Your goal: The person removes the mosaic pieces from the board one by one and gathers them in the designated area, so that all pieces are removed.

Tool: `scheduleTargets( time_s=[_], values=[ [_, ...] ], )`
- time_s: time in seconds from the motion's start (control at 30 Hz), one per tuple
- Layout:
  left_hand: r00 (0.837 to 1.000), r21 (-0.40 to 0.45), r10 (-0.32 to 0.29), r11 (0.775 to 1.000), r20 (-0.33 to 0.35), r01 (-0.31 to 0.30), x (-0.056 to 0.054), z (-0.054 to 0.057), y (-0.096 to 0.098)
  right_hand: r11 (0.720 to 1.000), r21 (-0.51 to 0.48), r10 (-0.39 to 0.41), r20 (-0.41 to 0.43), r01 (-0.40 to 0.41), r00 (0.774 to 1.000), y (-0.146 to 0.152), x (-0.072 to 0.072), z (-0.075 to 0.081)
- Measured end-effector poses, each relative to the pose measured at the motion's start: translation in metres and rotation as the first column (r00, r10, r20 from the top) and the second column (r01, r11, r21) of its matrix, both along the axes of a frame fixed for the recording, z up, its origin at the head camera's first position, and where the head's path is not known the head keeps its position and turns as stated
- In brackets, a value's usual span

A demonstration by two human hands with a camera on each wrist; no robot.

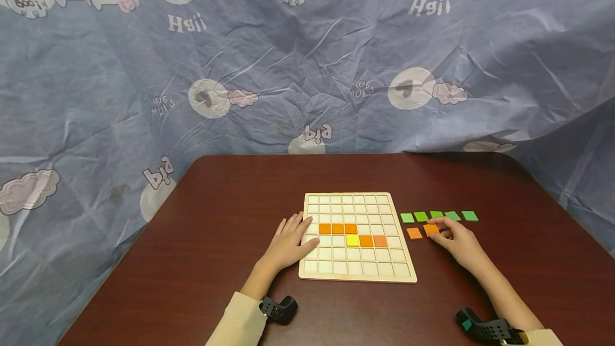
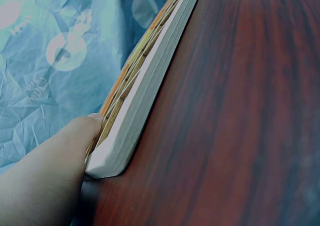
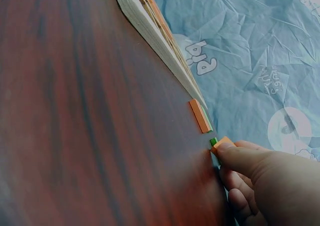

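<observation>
A light wooden grid board (image 1: 336, 268) lies on the table, with several orange tiles (image 1: 338, 228) and one yellow tile (image 1: 353, 240) in its middle cells. My left hand (image 1: 287, 244) rests on the board's left edge, fingers straight and thumb over the rim; the left wrist view shows the thumb at the board's side (image 2: 145, 86). Right of the board, my right hand (image 1: 456, 240) pinches an orange tile (image 1: 431, 229) between thumb and fingers. In the right wrist view that tile (image 3: 222, 143) is tilted at the fingertips. Another orange tile (image 1: 414, 234) lies just left of this hand.
Several green tiles (image 1: 420, 217) form a row behind my right hand, right of the board. The dark reddish-brown table (image 1: 230, 202) ends at a blue printed cloth (image 1: 288, 68) hanging behind it. Each wrist wears a black strapped device (image 1: 278, 309).
</observation>
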State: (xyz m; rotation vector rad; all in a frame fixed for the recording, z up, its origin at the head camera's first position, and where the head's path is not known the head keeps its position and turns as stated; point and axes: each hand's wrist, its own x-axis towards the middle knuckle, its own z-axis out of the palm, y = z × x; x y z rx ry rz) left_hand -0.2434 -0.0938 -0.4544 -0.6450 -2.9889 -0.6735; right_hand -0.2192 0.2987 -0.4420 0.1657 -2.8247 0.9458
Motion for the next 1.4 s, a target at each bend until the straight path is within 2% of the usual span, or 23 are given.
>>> scheduleTargets(
  time_s=[0.5,1.4],
  values=[
    [1.000,-0.005,0.000,1.000,-0.003,0.000,-0.0054,-0.0010,-0.0009,0.999,0.052,-0.002,-0.056,0.005,0.998,-0.0022,-0.0015,-0.0002],
    [1.000,-0.007,0.003,1.000,-0.001,-0.003,-0.0008,-0.0029,0.0004,0.996,0.091,-0.004,-0.077,0.011,0.997,-0.0028,0.0021,-0.0031]
  ],
)
